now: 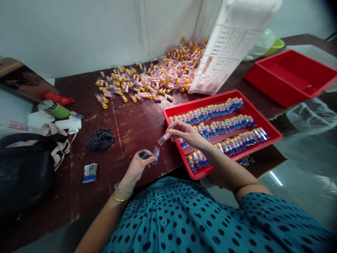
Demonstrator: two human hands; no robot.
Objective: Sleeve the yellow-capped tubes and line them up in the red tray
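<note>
My left hand (140, 163) is closed around a small blue-and-clear wrapper (156, 154), pinched at its thumb; something dark shows inside the curled fingers. Just to the right, my right hand (185, 133) pinches a clear tube (164, 137) with a yellow cap and pink contents, its clear end tilted down toward the wrapper. Tube and wrapper are apart. Beneath my right forearm lies a red tray (275, 133) with rows of yellow-capped tubes in blue wrappers (218, 128). A heap of loose yellow-capped tubes (158, 79) spreads along the wall.
A white crate (223, 45) leans behind the tray, beside a red bin (279, 77). Toward the left are a dark patterned cloth (101, 140), a packet (90, 173), a green jar (56, 109) and a black bag (25, 172). An open carton sits below the tray.
</note>
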